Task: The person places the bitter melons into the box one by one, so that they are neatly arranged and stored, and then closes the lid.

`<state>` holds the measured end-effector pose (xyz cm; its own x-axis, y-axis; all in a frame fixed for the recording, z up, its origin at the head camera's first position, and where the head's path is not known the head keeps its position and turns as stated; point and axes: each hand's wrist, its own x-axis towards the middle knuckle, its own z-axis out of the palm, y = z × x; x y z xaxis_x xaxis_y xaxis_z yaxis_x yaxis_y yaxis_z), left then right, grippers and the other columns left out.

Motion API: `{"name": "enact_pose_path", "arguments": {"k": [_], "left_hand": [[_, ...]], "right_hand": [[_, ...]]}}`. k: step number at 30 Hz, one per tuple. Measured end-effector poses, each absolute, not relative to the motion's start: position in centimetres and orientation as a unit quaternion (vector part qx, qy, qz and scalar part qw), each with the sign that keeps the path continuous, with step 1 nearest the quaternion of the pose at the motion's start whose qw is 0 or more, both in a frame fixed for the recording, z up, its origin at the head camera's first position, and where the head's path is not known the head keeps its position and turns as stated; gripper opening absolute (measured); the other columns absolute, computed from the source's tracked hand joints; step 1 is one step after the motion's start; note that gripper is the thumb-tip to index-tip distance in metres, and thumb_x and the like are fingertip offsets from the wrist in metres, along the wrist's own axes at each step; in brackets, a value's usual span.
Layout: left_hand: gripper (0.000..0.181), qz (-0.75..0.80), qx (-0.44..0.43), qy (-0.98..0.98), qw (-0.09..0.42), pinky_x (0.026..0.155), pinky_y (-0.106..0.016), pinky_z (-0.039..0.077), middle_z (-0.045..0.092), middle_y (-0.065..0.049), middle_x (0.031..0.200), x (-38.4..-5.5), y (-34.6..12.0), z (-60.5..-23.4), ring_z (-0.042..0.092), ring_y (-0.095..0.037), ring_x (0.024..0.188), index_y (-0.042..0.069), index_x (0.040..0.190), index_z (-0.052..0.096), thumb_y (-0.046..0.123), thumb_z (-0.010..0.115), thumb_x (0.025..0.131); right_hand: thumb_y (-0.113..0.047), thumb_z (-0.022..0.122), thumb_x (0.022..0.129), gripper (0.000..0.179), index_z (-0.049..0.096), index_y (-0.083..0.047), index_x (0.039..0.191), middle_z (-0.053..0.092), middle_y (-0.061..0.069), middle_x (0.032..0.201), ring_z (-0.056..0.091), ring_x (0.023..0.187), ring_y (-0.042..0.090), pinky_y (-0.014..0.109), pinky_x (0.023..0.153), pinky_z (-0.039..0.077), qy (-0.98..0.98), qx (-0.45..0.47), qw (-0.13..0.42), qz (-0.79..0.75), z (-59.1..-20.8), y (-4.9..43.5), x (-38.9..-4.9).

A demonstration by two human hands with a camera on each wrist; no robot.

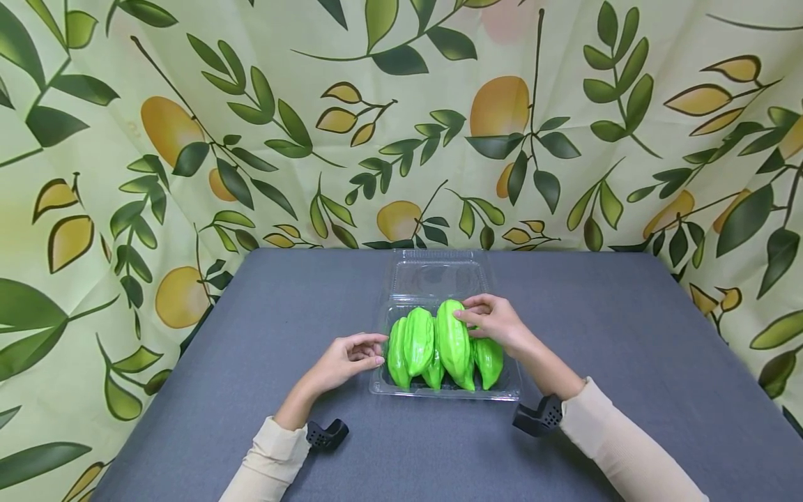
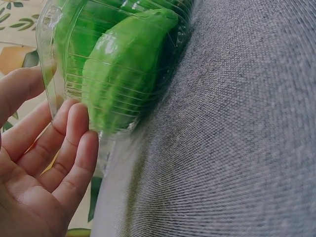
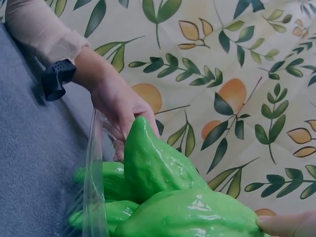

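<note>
A clear hinged plastic box [image 1: 375, 388] holds several bright green, ridged gourds with pointed ends. My right hand [image 1: 495, 322] pinches the upper end of one green gourd [image 1: 453, 341], which lies on top of the others. In the right wrist view, a right fingertip [image 3: 286, 224] touches the end of this gourd [image 3: 192, 217]. My left hand [image 1: 350, 361] is at the box's left side, fingers loosely extended. The left wrist view shows these fingers [image 2: 76, 123] touching the clear wall, with a gourd [image 2: 128, 69] behind it. The undersides of the gourds are hidden.
The box's open lid [image 1: 439, 275] lies back toward the far edge of the grey table [image 1: 301, 293]. A leaf-and-fruit patterned cloth [image 1: 401, 153] hangs behind and at the sides. Black wrist cameras [image 1: 327, 434] sit below each cuff.
</note>
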<state>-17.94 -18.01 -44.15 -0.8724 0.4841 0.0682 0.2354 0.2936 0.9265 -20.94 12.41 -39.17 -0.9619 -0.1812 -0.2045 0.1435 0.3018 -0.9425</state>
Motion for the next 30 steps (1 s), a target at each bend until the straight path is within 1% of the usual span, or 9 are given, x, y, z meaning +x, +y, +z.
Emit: {"name": "enact_pose_path", "arguments": {"k": [2, 5, 11, 21, 24, 26, 30], "left_hand": [[0.041, 0.55, 0.227, 0.796, 0.113, 0.078, -0.015, 0.052, 0.062, -0.025, 0.101, -17.9, -18.0, -44.1, 0.057, 0.003, 0.085, -0.009, 0.125, 0.057, 0.009, 0.066, 0.089], [0.041, 0.551, 0.226, 0.795, 0.114, 0.078, -0.015, 0.052, 0.062, -0.025, 0.101, -17.9, -18.0, -44.1, 0.057, 0.003, 0.085, -0.009, 0.125, 0.057, 0.009, 0.067, 0.089], [0.042, 0.551, 0.225, 0.796, 0.114, 0.079, -0.015, 0.053, 0.062, -0.026, 0.102, -17.9, -18.0, -44.1, 0.057, 0.003, 0.085, -0.009, 0.126, 0.057, 0.009, 0.067, 0.089], [0.04, 0.55, 0.23, 0.796, 0.107, 0.077, -0.015, 0.052, 0.062, -0.025, 0.1, -17.8, -17.9, -44.1, 0.057, 0.003, 0.084, -0.01, 0.124, 0.057, 0.006, 0.066, 0.089], [0.039, 0.541, 0.239, 0.8, 0.1, 0.077, -0.016, 0.052, 0.062, -0.024, 0.099, -17.9, -17.9, -43.9, 0.056, 0.003, 0.083, -0.009, 0.123, 0.058, 0.006, 0.066, 0.089], [0.038, 0.534, 0.247, 0.803, 0.093, 0.077, -0.016, 0.052, 0.063, -0.023, 0.097, -17.9, -17.9, -43.8, 0.056, 0.003, 0.082, -0.009, 0.123, 0.059, 0.006, 0.066, 0.089], [0.037, 0.525, 0.259, 0.807, 0.079, 0.075, -0.017, 0.051, 0.062, -0.022, 0.096, -17.9, -18.0, -43.7, 0.056, 0.002, 0.082, -0.008, 0.122, 0.06, 0.007, 0.066, 0.089]], "right_hand": [[-0.018, 0.062, 0.093, 0.048, 0.047, 0.01, 0.128, 0.062, 0.017, 0.107, 0.062, 0.079, 0.009, 0.032, 0.078, 0.06, 0.799, -0.008, 0.14, -0.584, -39.1, 12.3, -21.0], [-0.019, 0.062, 0.094, 0.048, 0.046, 0.012, 0.128, 0.061, 0.021, 0.109, 0.061, 0.081, 0.012, 0.034, 0.079, 0.06, 0.805, -0.012, 0.145, -0.575, -38.9, 12.2, -21.0], [-0.014, 0.062, 0.093, 0.048, 0.045, 0.015, 0.126, 0.06, 0.026, 0.111, 0.064, 0.081, 0.014, 0.036, 0.082, 0.06, 0.804, -0.023, 0.154, -0.573, -38.7, 12.2, -21.0], [-0.011, 0.062, 0.092, 0.045, 0.046, 0.015, 0.125, 0.061, 0.021, 0.107, 0.065, 0.077, 0.011, 0.033, 0.08, 0.06, 0.8, -0.022, 0.155, -0.579, -38.6, 12.6, -21.0], [-0.012, 0.062, 0.093, 0.045, 0.047, 0.015, 0.126, 0.062, 0.019, 0.105, 0.066, 0.079, 0.01, 0.032, 0.081, 0.06, 0.801, -0.02, 0.149, -0.579, -38.4, 12.8, -21.0], [-0.013, 0.062, 0.093, 0.047, 0.046, 0.015, 0.127, 0.062, 0.02, 0.108, 0.066, 0.082, 0.011, 0.032, 0.083, 0.06, 0.801, -0.022, 0.143, -0.581, -38.4, 13.0, -21.0], [-0.013, 0.061, 0.094, 0.047, 0.045, 0.014, 0.129, 0.062, 0.019, 0.11, 0.069, 0.085, 0.013, 0.031, 0.085, 0.059, 0.791, -0.022, 0.125, -0.598, -38.6, 13.7, -21.3]]}}
